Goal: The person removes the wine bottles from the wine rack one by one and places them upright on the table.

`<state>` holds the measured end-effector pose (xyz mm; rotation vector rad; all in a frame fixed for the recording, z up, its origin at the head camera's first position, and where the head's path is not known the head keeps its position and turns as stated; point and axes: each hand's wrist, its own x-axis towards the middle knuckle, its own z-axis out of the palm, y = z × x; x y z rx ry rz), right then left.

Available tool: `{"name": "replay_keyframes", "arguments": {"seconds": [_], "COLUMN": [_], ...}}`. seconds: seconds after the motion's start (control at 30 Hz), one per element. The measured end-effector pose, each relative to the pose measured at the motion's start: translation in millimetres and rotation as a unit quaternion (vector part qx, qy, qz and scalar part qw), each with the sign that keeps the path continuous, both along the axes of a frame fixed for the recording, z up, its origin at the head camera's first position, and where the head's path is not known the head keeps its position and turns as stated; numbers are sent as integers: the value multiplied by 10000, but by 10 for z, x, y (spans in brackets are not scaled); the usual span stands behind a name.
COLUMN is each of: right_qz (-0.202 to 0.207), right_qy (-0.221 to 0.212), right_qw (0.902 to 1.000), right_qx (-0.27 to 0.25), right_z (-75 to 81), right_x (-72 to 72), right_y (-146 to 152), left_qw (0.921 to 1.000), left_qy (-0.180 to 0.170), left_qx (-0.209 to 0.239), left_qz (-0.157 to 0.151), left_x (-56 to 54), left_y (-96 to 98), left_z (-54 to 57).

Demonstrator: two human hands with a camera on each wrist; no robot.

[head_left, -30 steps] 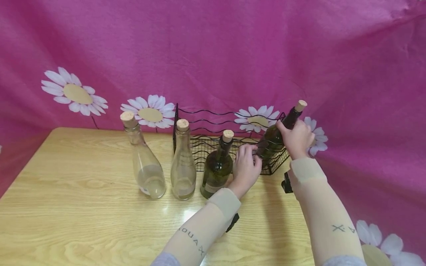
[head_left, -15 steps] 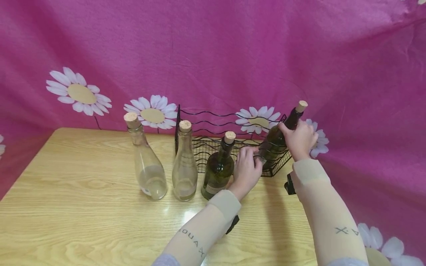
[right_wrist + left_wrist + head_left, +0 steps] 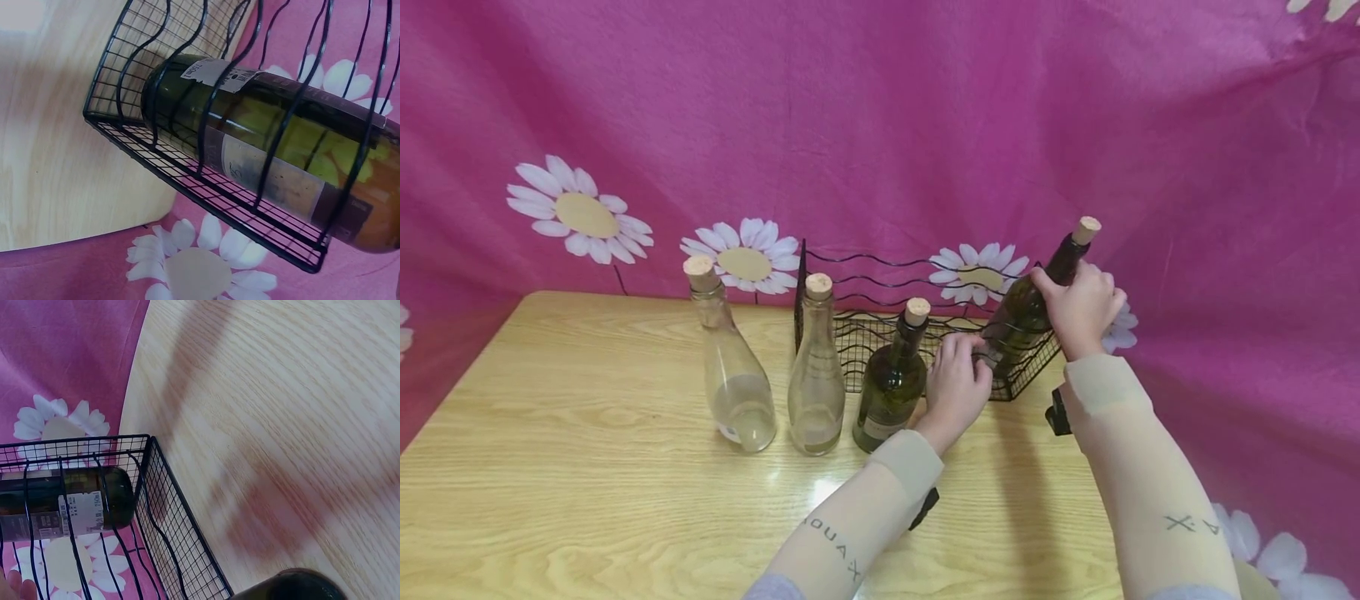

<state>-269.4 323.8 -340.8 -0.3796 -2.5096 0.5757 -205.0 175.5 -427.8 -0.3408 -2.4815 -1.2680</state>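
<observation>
My right hand [image 3: 1084, 308] grips a dark green wine bottle [image 3: 1017, 321] at its neck and shoulder. The corked bottle leans to the upper right, its lower body inside the right end of a black wire rack [image 3: 868, 329]. Wavy wires cross over the bottle [image 3: 275, 147] in the right wrist view, where labels show on its glass. At the rack's front, my left hand [image 3: 957, 383] holds the wires with bent fingers. Only its fingertips [image 3: 17, 589] appear in the left wrist view, low at the left edge, below the bottle's base [image 3: 119, 497].
Left of my left hand stands another corked green bottle [image 3: 891, 387], close in front of the rack. Two clear corked bottles, one nearer [image 3: 815, 392] and one farther left [image 3: 741, 392], stand on the wooden table [image 3: 587, 467]. A pink flowered cloth [image 3: 880, 125] hangs behind.
The bottle in my right hand has turned, showing a different side of its label, and its cork has shifted slightly up and right. My left hand stays at the rack.
</observation>
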Motion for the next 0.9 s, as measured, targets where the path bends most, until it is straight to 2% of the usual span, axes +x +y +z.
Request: {"name": "replay_keyframes", "arguments": {"seconds": [0.13,0.57,0.9], "right_qz": [3,-11,-53], "right_qy": [183,179,178], "right_qw": [9998,9998,9998], "right_qx": [4,-62,-58], "right_z": [28,92,185], "right_x": [-3,2,10], "right_y": [-6,-41,-63], "left_qw": [10000,9996,9995], "left_qy": [-20,-29,-28], "left_qx": [30,35,9], "left_qz": [-66,-262,-317], "left_x": [-6,-23,-25], "left_y": [-16,-38,-52], "left_z": [2,-23,7]}}
